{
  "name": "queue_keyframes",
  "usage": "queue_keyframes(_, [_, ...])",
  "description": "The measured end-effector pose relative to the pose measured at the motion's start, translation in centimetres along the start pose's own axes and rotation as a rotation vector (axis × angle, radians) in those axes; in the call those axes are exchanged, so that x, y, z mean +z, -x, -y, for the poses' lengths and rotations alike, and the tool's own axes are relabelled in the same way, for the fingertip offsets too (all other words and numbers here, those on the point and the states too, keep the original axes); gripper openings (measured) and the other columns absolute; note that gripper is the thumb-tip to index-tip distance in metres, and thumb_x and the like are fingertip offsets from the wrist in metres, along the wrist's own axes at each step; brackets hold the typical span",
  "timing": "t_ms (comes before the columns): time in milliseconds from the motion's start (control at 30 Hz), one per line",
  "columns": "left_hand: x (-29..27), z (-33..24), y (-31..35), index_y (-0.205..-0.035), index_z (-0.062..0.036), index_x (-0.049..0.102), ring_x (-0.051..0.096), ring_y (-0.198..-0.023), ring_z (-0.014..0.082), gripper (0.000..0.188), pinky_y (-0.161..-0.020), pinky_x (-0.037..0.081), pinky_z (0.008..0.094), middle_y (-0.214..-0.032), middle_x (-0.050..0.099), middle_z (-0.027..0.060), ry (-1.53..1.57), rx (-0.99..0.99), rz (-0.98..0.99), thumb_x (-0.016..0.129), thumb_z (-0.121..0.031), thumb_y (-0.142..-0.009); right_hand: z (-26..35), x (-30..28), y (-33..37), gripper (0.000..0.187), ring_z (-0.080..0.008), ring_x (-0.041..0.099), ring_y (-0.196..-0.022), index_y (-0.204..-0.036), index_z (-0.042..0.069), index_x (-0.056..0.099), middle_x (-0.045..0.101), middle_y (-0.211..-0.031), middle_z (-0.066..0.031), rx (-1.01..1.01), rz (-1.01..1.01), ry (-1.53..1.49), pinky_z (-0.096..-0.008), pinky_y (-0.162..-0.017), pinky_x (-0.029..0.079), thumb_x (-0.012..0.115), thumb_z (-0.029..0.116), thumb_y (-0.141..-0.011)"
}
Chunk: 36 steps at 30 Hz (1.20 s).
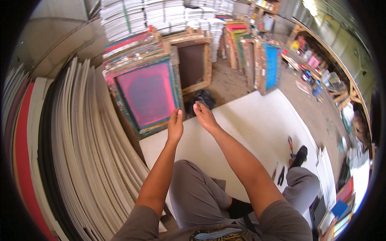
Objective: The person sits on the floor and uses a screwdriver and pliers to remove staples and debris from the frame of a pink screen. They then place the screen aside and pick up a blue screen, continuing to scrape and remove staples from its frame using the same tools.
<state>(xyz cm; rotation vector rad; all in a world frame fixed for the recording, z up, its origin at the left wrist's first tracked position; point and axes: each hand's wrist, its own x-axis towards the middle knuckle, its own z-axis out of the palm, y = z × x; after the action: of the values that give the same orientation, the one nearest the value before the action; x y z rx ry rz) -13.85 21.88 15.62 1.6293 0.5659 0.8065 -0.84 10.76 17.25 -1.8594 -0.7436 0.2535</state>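
Both my arms reach forward over a large white board (249, 120), with the hands raised a short way apart. My left hand (175, 125) has its fingers stretched out and holds nothing I can see. My right hand (205, 117) faces it, fingers extended, with nothing visible in its grasp. Just beyond the hands lies a crumpled black plastic bag (204, 97). Ahead of the left hand leans a screen-printing frame (146, 92) with pink mesh. On the board by my right foot (300, 156) lie a red-handled tool (290, 143) and black-handled pliers (281, 176).
Tall sheets (86, 136) stand packed along the left. More frames lean ahead, including a brown-meshed one (192, 60) and a blue one (272, 64). White stacks (148, 18) rise behind them. A cluttered wooden shelf (321, 74) runs along the right. My legs (197, 188) are on the board.
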Motion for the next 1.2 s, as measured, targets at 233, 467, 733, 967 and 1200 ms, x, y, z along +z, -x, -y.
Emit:
queue_keyframes(233, [12.0,-5.0,4.6,-0.138,-0.0007,0.062,0.062,-0.096,0.0182,0.055,-0.091,0.051,0.0328,-0.116,0.07,0.0125,0.176,-0.051,0.282,0.048,-0.047,-0.111,-0.2,-10.1,5.6,0.059,-0.0321,0.067,-0.119,-0.143,0.001,0.057,0.068,-0.131,-0.0222,0.075,-0.151,0.055,-0.0401,-0.103,0.052,0.051,0.049,-0.109])
queue_keyframes(467, [23.4,-5.0,8.0,-0.137,0.0019,0.061,0.064,-0.12,0.0285,0.056,-0.103,0.049,0.0385,-0.13,0.067,0.0208,0.176,-0.103,0.501,0.046,-0.046,-0.111,-5.6,-19.3,7.7,0.052,-0.0358,0.071,-0.105,-0.137,0.003,0.061,0.072,-0.114,-0.0224,0.188,-0.332,0.037,-0.0431,-0.092,0.056,0.051,0.046,-0.109])
queue_keyframes(733, [36.0,-1.8,1.7,-0.135,0.0019,0.061,0.062,-0.117,0.0258,0.059,-0.102,0.047,0.0364,-0.125,0.068,0.0174,0.055,-0.093,0.563,0.044,-0.049,-0.111,-14.0,-26.9,0.8,0.049,-0.0407,0.068,-0.114,-0.138,0.003,0.06,0.071,-0.121,-0.025,0.244,-0.319,0.138,-0.049,-0.097,0.052,0.053,0.039,-0.106])
queue_keyframes(967, [47.9,-4.6,-10.6,-0.124,0.0013,0.065,0.062,-0.11,0.0281,0.061,-0.098,0.047,0.0386,-0.114,0.067,0.0182,0.002,-0.03,0.588,0.041,-0.053,-0.111,-17.3,-35.2,-11.7,0.042,-0.0431,0.063,-0.121,-0.135,0.007,0.062,0.067,-0.128,-0.0255,0.142,-0.372,0.241,-0.0524,-0.101,0.05,0.054,0.034,-0.104])
queue_keyframes(1200, [54.0,-8.1,-16.2,-0.137,0.0026,0.06,0.062,-0.122,0.0298,0.065,-0.105,0.047,0.0392,-0.131,0.066,0.0203,0.069,-0.088,0.595,0.041,-0.054,-0.111,-16.7,-41.3,-18.5,0.043,-0.0429,0.063,-0.121,-0.135,0.006,0.062,0.067,-0.128,-0.0242,0.129,-0.37,0.28,-0.0518,-0.1,0.05,0.055,0.034,-0.103])
